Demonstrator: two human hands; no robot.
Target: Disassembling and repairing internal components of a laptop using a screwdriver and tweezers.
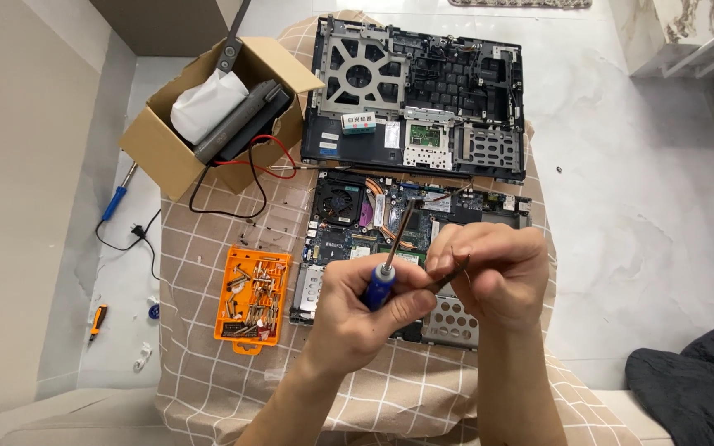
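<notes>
While the left hand (357,310) grips a blue-handled screwdriver (393,253), the right hand (497,277) pinches dark tweezers (449,276).

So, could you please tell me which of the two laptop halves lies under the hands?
The motherboard half, nearer the person; the empty frame half lies beyond it.

I count two hands, my left hand (357,310) and my right hand (489,277), in the lower middle of the frame. There are two laptop parts: one open laptop base (349,227) in the centre and one removed top cover (419,99) at the upper middle. I see one cardboard box (159,149) at upper left, one orange screw tray (251,299) at lower left, and two screwdrivers: a blue-handled screwdriver (383,281) and an orange-handled screwdriver (97,320).
</notes>
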